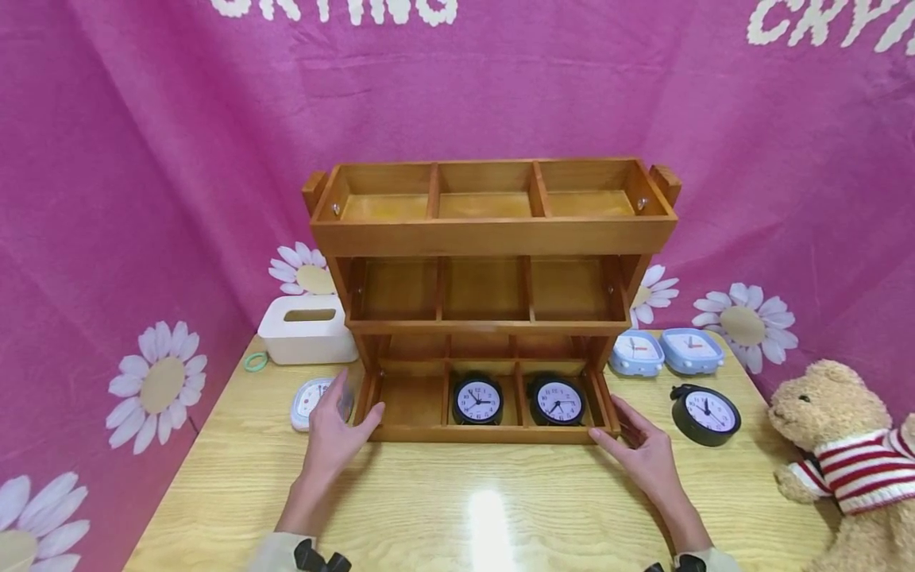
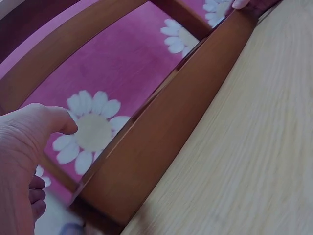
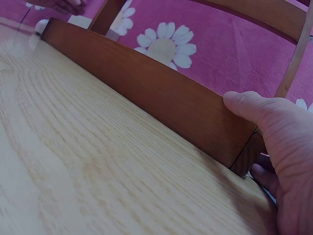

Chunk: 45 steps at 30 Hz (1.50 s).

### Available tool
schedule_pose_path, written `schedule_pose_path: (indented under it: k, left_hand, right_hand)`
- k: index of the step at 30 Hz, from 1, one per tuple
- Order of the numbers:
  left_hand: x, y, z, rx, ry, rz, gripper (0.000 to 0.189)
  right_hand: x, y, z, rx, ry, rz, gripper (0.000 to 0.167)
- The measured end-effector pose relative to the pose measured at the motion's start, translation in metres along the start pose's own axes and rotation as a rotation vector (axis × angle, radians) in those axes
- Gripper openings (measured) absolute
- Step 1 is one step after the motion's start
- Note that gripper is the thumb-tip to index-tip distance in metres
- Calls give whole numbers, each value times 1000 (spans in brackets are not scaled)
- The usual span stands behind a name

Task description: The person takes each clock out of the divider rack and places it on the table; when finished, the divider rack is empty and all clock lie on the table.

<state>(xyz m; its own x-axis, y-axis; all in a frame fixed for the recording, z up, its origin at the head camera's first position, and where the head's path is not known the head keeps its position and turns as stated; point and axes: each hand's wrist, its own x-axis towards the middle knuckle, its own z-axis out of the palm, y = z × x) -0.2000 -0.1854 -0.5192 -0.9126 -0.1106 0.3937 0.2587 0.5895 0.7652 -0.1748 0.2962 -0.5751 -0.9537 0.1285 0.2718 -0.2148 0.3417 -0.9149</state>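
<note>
Head view: I stand my two hands at the front corners of a three-tier wooden shelf [image 1: 493, 238], which sits on the desk [image 1: 429, 496]. My left grip [image 1: 334, 441] is spread at the shelf's left front corner, its thumb apart from the fingers; in the left wrist view a gap shows between that thumb and the wood. My right grip [image 1: 643, 457] pinches the shelf's right front corner, thumb on the edge of the front board and fingers round the side.

Within the shelf's bottom tier, a black alarm clock [image 1: 478, 400] is in the middle compartment and a second black alarm clock [image 1: 558, 401] in the right one. Left of the shelf are a white clock [image 1: 310, 400], partly behind my left grip, a white tissue box [image 1: 314, 351] and a green ring [image 1: 255, 362]. Right of the shelf are two light-blue clocks, one [image 1: 636, 352] just beside the other [image 1: 691, 350], a third black alarm clock [image 1: 708, 414] and, farther out, a teddy bear [image 1: 801, 405] in a striped sweater. Behind the shelf hangs a pink daisy-print curtain [image 1: 493, 95].
</note>
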Motion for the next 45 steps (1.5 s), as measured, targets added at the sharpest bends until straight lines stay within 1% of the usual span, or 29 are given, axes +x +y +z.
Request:
schedule_pose_path:
  k: [3, 6, 11, 14, 18, 20, 21, 22, 24, 27, 30, 32, 39, 45]
  left_hand:
    - [-2, 6, 9, -17, -14, 22, 86]
    - [-5, 10, 17, -21, -11, 28, 86]
    - [-7, 19, 33, -78, -21, 53, 83]
    - [-7, 27, 44, -105, -64, 62, 79]
    - [-5, 40, 59, -106, -121, 119, 72]
    - [-3, 47, 67, -113, -155, 161, 70]
    - [-2, 51, 71, -110, -179, 174, 69]
    - [-1, 54, 75, -108, -214, 173, 69]
    - [0, 60, 84, -90, -276, 176, 69]
    - [3, 66, 94, -45, -369, 161, 70]
    - [6, 71, 102, -18, -413, 139, 71]
    - [9, 74, 107, 10, -424, 135, 74]
    - [12, 85, 116, 185, -447, 85, 85]
    - [15, 93, 121, 263, -466, 65, 87]
  right_hand:
    - [-1, 0, 1, 2, 2, -6, 67]
    - [-1, 1, 2, 9, -1, -9, 66]
    - [-1, 0, 1, 5, 1, -9, 67]
    - [-1, 0, 0, 0, 0, -9, 67]
    - [0, 0, 0, 2, 2, -8, 67]
    - [-1, 0, 0, -7, 3, -9, 67]
    - [-1, 0, -1, -13, 7, -10, 67]
    - [-1, 0, -1, -15, 8, -8, 67]
    - [-1, 0, -2, -23, 6, -7, 67]
    - [-1, 0, -2, -19, 9, -2, 67]
    - [-1, 1, 0, -15, 3, -7, 67]
    - [0, 1, 1, -15, 4, -13, 67]
    - [-1, 2, 1, -3, 3, -8, 67]
    - [-2, 2, 0, 9, 6, 0, 67]
